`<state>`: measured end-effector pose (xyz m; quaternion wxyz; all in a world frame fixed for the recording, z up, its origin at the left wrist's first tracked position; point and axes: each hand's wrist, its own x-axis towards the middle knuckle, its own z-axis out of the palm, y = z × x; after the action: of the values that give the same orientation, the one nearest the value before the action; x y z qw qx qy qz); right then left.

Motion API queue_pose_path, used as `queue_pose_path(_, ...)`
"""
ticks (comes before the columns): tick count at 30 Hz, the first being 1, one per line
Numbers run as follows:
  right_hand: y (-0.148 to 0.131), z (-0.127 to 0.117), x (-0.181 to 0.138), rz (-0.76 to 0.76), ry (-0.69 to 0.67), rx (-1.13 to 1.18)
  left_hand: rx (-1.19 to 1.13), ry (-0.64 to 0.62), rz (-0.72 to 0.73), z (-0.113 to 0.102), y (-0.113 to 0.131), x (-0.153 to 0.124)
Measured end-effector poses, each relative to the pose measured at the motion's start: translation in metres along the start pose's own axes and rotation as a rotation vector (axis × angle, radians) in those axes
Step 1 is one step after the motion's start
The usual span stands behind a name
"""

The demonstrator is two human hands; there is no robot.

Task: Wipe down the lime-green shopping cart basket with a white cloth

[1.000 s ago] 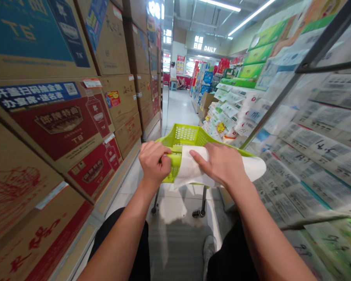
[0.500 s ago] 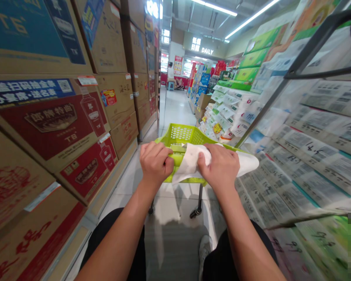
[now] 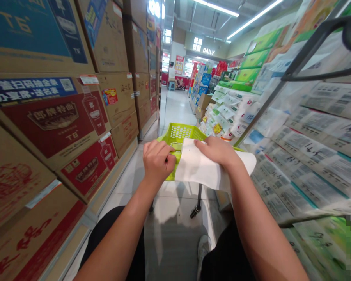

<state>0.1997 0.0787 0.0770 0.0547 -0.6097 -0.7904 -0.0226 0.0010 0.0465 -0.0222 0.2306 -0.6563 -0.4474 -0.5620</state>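
Observation:
A yellow-green shopping cart (image 3: 181,129) with a perforated basket stands right in front of me. My left hand (image 3: 158,159) is closed around the left part of its near edge, the thumb folded against the fingers. Draped over that edge to the right is a white cloth (image 3: 197,168), its front part hanging down towards me. My right hand (image 3: 218,150) lies on top of the cloth and grips it, with the thumb pointing left; the other fingers are mostly hidden. The cloth's right end sticks out past my right forearm.
Stacked cardboard cartons (image 3: 55,117) line the left side. White packs of paper goods (image 3: 307,152) are piled on the right, behind a slanted grey pole with a dark bracket (image 3: 310,48). The tiled aisle (image 3: 177,105) runs ahead, with a person far off beside a blue stool (image 3: 171,85).
My right hand has turned and shifted its grip on the cloth. The cloth now lies flatter and hangs further down in front. My left hand stays closed on the cart.

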Motion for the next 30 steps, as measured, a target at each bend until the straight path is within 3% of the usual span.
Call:
queue_pose_path(5,-0.001,0.021,-0.033,-0.122,0.311,-0.010,-0.005,0.031,0.008,0.004,-0.007,0.001)
queue_pose_path(9,0.007,0.035,-0.045,-0.212,0.432,0.015,-0.007,-0.001,0.021,0.004,-0.008,0.001)
queue_pose_path(13,0.013,0.028,-0.040,-0.157,0.353,0.002,-0.029,-0.026,0.050,0.003,-0.006,0.002)
queue_pose_path(17,0.016,0.009,-0.021,-0.016,0.117,-0.014,-0.025,-0.054,0.042,0.003,-0.001,0.002)
queue_pose_path(22,0.019,-0.005,0.014,0.006,-0.151,0.015,-0.008,-0.052,0.048,0.002,-0.002,0.001)
queue_pose_path(26,0.011,-0.002,0.014,-0.034,-0.069,0.026,0.017,-0.008,0.042,0.000,-0.012,0.002)
queue_pose_path(30,-0.001,0.022,-0.018,-0.204,0.256,0.037,0.037,0.003,0.035,-0.002,-0.023,0.003)
